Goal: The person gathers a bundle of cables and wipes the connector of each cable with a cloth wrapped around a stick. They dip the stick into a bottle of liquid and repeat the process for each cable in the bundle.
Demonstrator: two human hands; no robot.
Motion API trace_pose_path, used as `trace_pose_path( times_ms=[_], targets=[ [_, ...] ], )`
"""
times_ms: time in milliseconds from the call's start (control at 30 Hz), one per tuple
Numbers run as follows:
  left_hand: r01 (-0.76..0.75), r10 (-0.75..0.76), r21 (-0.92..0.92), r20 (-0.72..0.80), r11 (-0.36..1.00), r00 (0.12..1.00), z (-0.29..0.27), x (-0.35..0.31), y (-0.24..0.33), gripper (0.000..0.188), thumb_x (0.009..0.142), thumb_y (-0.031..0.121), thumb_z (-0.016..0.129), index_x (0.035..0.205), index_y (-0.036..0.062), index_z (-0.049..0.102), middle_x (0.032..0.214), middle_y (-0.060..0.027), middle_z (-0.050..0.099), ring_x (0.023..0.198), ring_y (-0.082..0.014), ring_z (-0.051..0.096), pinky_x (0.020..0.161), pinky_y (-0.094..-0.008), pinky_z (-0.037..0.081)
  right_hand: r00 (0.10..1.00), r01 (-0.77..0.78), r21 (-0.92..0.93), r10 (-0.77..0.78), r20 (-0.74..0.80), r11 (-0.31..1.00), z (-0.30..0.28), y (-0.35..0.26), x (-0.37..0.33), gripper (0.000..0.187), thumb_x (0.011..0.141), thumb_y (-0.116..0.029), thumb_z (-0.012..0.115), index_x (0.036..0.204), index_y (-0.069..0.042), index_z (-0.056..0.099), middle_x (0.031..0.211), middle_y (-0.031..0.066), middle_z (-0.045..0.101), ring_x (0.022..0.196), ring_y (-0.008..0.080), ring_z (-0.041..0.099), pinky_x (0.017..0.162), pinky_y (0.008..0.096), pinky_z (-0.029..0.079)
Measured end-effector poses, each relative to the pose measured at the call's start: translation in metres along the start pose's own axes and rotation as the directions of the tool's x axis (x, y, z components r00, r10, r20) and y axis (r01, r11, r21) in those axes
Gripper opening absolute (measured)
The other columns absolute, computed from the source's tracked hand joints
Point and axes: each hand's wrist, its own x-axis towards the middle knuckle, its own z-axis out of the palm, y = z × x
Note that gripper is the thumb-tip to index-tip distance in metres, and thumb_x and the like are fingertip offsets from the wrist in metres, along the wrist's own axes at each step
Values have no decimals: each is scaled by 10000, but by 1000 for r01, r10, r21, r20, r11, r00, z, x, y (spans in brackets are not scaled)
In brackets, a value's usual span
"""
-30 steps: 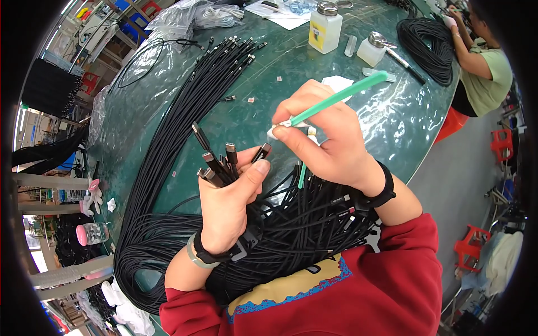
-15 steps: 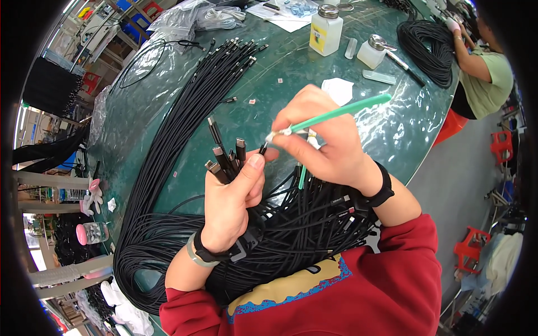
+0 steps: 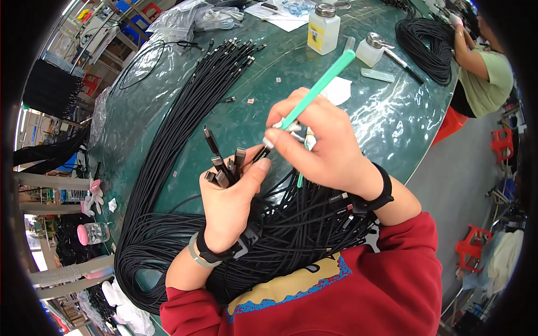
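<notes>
- Left hand point(image 3: 228, 204): fingers closed around a fan of black cable ends point(image 3: 223, 162), metal plugs sticking up just above the fingers.
- Right hand point(image 3: 322, 145): fingers pinched on a green swab stick point(image 3: 319, 88), pen-style; stick runs up and away from the fingers, its lower tip at the plug held under the left thumb.
- Both hands close together, nearly touching at the thumbs.
- Black cable bundle point(image 3: 185, 112) lies on the green counter point(image 3: 269, 61), running from below the fingers to the far side.
- Well beyond the fingers: white bottle point(image 3: 323, 28), small dispenser point(image 3: 372, 50).
- Another person point(image 3: 482, 61) at the counter's far right with a cable coil point(image 3: 426, 42).
</notes>
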Motion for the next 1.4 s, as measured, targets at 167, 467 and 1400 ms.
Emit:
trace_pose_path(
  times_ms=[167,467,1400],
  targets=[
    [1,0,30,-29,1000,1000,2,-1,0,221,745,57,637,945,-32,614,595,58,490,498,-14,379,447,-167,277,1000,14,-52,-13,17,999,0,-1,1,107,711,-22,601,800,-16,542,690,54,530,618,171,495,568,264,381],
    [81,-25,-208,261,975,965,1,8,-4,345,827,184,561,1095,-32,524,669,10,526,501,-32,392,443,-176,304,986,-165,80,166,-14,983,-13,2,1,94,746,-29,584,829,-11,544,746,30,524,688,110,489,618,239,372],
    [60,-19,-195,204,979,979,-4,0,0,180,813,131,526,851,-44,544,496,51,348,409,-23,264,391,-191,175,996,77,83,-81,43,994,-9,-3,4,139,689,-22,638,809,-31,568,713,46,553,664,189,497,572,275,370]
  ],
)
